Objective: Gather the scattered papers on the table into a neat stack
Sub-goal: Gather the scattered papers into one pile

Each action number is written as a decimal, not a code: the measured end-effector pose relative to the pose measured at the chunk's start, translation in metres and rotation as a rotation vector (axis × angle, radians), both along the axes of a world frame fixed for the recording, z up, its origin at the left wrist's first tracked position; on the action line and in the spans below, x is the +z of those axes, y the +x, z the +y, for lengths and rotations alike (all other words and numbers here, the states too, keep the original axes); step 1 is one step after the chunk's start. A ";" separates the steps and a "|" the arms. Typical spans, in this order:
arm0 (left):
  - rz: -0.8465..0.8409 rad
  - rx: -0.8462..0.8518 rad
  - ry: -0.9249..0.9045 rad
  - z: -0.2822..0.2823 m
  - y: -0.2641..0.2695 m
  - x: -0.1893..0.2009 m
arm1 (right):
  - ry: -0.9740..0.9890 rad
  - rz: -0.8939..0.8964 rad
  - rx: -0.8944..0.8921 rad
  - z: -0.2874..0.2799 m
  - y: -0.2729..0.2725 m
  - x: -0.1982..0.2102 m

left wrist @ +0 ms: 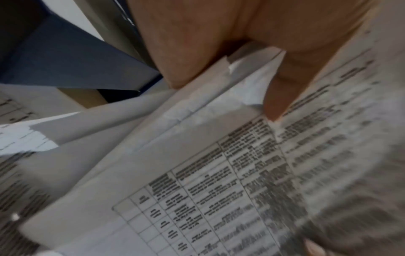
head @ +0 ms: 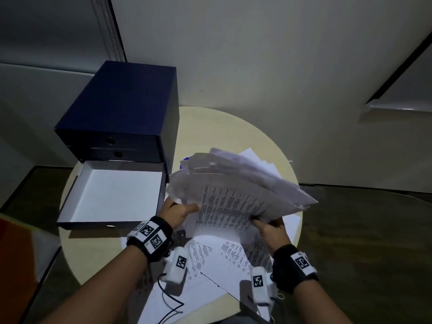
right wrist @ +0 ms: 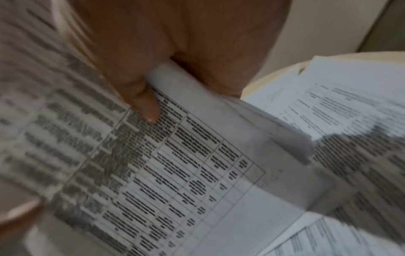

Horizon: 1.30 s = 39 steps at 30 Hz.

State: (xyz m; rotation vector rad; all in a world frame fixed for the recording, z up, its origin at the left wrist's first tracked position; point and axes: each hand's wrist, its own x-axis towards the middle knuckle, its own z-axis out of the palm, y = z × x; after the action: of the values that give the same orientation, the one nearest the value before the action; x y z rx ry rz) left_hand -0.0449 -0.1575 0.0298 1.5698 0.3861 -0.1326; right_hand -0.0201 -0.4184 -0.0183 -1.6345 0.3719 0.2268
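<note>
A thick, fanned bundle of printed papers (head: 236,190) is held up above the round table (head: 233,127). My left hand (head: 180,210) grips its left near edge, thumb on the top sheet (left wrist: 219,173). My right hand (head: 268,226) grips the right near edge, thumb pressed on a printed table (right wrist: 175,164). In the wrist views each thumb (left wrist: 278,97) (right wrist: 140,97) lies on the top page with the fingers under the bundle. Several loose sheets (head: 210,258) still lie spread on the table below my hands, and more sheets (right wrist: 342,97) lie at the far right.
A dark blue drawer box (head: 121,113) stands on the table's left side, its lowest drawer (head: 112,195) pulled out and white inside. A wall rises just behind the table. Dark floor lies to the right.
</note>
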 end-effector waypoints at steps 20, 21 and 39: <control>0.681 0.095 1.023 0.055 -0.084 -0.133 | -0.245 0.433 -0.117 -0.064 -0.022 -0.113; 0.686 0.161 1.015 0.061 -0.086 -0.137 | -0.245 0.429 -0.114 -0.062 -0.023 -0.114; 0.478 0.216 0.528 0.005 -0.073 -0.131 | -0.343 0.407 -0.033 -0.068 -0.022 -0.106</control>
State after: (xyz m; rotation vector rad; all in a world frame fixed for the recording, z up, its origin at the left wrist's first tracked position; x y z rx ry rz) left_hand -0.1180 -0.1530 -0.1016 1.9971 1.0265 -0.2551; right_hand -0.0420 -0.4860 -0.1242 -1.9155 0.7810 0.4947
